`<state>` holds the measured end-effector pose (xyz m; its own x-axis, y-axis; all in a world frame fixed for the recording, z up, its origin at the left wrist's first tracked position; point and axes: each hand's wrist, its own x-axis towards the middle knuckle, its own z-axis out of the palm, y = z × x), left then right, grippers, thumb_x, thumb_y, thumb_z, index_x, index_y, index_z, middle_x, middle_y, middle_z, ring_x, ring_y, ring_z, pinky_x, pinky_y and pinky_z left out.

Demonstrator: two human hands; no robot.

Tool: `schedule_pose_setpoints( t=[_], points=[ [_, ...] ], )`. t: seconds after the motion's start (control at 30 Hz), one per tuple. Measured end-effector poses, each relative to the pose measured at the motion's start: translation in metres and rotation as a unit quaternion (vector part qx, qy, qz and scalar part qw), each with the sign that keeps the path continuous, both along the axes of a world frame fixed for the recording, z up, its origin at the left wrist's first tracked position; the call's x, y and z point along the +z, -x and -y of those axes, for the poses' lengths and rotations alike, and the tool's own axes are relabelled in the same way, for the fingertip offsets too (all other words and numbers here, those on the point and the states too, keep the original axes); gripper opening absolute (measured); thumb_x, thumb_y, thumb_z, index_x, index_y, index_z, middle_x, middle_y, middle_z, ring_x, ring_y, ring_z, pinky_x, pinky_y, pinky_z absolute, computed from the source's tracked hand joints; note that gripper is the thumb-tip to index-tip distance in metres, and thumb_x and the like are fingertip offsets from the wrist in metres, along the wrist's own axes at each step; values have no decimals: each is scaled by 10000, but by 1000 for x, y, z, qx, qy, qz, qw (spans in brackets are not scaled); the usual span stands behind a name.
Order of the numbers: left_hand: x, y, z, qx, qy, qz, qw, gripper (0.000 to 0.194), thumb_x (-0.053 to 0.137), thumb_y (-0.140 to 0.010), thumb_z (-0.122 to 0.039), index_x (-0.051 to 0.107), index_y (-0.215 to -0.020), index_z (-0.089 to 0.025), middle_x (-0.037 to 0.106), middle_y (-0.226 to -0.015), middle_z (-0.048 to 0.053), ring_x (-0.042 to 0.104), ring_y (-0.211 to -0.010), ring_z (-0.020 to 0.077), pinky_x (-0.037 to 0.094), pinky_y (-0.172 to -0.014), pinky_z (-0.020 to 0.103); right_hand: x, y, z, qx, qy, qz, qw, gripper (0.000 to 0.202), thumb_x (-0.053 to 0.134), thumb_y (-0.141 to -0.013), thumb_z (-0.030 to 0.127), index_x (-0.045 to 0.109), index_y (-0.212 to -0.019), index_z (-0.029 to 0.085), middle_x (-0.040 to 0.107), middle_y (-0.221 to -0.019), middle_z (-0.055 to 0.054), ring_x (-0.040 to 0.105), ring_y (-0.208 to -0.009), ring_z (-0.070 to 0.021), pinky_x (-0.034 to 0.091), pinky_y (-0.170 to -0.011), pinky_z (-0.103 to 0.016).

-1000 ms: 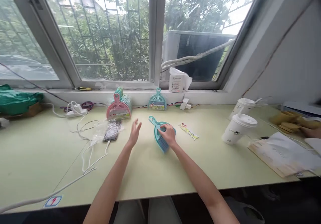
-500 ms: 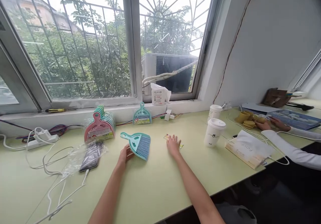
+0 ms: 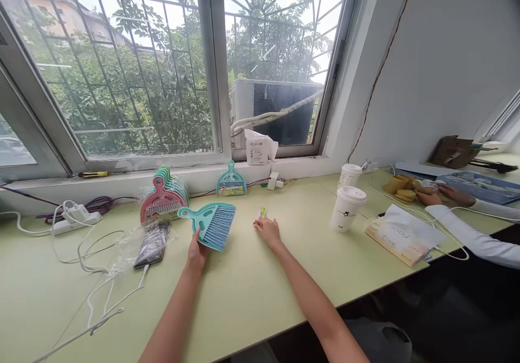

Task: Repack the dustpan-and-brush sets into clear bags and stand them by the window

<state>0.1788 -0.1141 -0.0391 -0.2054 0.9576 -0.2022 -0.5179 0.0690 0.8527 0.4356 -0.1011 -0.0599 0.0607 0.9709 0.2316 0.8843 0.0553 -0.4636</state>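
My left hand (image 3: 196,253) grips a teal mini dustpan with a blue-bristled brush (image 3: 211,225), thumb on its upper face. It is raised a little and tilted, handle to the left. My right hand (image 3: 268,233) pinches a small printed label (image 3: 263,212) in white, yellow and green, whose lower part the fingers hide. Against the wall stands another teal dustpan set (image 3: 231,183) with a label across its front. A stack of dustpan sets (image 3: 164,198), a pink one in front and green ones behind, stands to the left.
A phone (image 3: 152,246) lies by clear plastic wrap, near white cables and a power strip (image 3: 75,222). Two lidded paper cups (image 3: 348,209) and a tissue pack (image 3: 402,238) stand to the right. Beyond, another person's hands (image 3: 430,196) handle yellowish pieces near a blue tray (image 3: 487,187).
My left hand has turned and raised the dustpan set, bringing it left. My right hand has moved left from flat on the table, and now pinches the label that lay beneath it.
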Motion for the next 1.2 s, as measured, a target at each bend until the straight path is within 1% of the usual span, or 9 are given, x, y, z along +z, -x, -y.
schedule_pose_setpoints(
  t=[0.2, 0.37, 0.47, 0.6, 0.83, 0.97, 1.07, 1.13, 1.2],
  points=[
    [-4, -7, 3, -31, -22, 19, 999, 474, 690, -694, -82, 552, -1116, -246, 678, -982, 32, 676, -748, 139, 585, -640, 249, 13, 1, 7, 7, -38, 33, 999, 325, 412, -949, 263, 734, -964, 215, 664, -1199, -116, 621, -1089, -239, 260, -1110, -459],
    [-8, -8, 2, -43, -18, 1, 999, 433, 707, -701, -96, 557, -1078, -248, 668, -980, 18, 672, -749, 134, 583, -669, 262, 41, 20, 9, -130, -158, -70, 976, 472, 235, -997, 320, 657, -1169, 196, 660, -1197, -128, 607, -1130, -234, 375, -1035, -431],
    [-7, -11, 2, -54, -25, 12, 998, 351, 700, -744, -181, 569, -1064, -243, 669, -995, 30, 667, -757, 135, 571, -618, 231, 46, 60, 23, -49, -204, -63, 976, 458, 229, -1005, 343, 623, -1220, 252, 608, -1290, -85, 517, -1258, -218, 292, -1101, -453],
    [-6, -19, 6, -68, -50, 30, 996, 330, 679, -762, -239, 579, -1075, -216, 678, -1006, 53, 665, -777, 139, 562, -638, 218, 29, 113, 49, 148, -125, -1, 981, 355, 360, -984, 375, 614, -1225, 316, 534, -1379, -12, 464, -1309, -196, 378, -1039, -381],
    [-9, -25, 8, -47, -79, 44, 995, 629, 780, -548, -95, 572, -1136, -178, 694, -993, 70, 673, -812, 185, 551, -695, 248, 20, 113, 57, 158, -136, -145, 967, 381, 324, -1002, 325, 692, -1084, 274, 617, -1284, -19, 520, -1256, -193, 255, -1110, -451],
    [-12, -24, 6, -36, -75, 46, 995, 631, 767, -549, -75, 567, -1135, -193, 692, -1006, 76, 680, -859, 210, 556, -735, 274, 21, 102, 47, 151, -118, -354, 915, 420, 304, -987, 380, 697, -1058, 252, 665, -1211, -30, 595, -1154, -187, 409, -1007, -366],
    [-12, -23, 6, -39, -64, 39, 996, 605, 768, -552, -87, 567, -1112, -199, 689, -1006, 78, 682, -875, 230, 566, -733, 301, 17, 94, 37, 69, -130, -470, 871, 380, 458, -910, 431, 605, -1211, 251, 576, -1331, -57, 544, -1202, -210, 446, -980, -357],
    [-11, -22, 8, -51, -54, 30, 997, 588, 784, -551, -114, 569, -1092, -194, 688, -1003, 81, 684, -872, 237, 570, -722, 312, 12, 90, 31, 7, -101, -526, 844, 592, 638, -787, 408, 473, -1340, 277, 435, -1455, -76, 482, -1265, -232, 453, -987, -370],
    [-8, -23, 10, -61, -51, 19, 997, 575, 804, -558, -153, 572, -1083, -195, 689, -1010, 80, 684, -873, 234, 571, -716, 306, 9, 87, 27, 1, -20, -597, 802, 765, 737, -680, 358, 415, -1369, 275, 410, -1462, -105, 501, -1250, -247, 484, -960, -372]
  ],
)
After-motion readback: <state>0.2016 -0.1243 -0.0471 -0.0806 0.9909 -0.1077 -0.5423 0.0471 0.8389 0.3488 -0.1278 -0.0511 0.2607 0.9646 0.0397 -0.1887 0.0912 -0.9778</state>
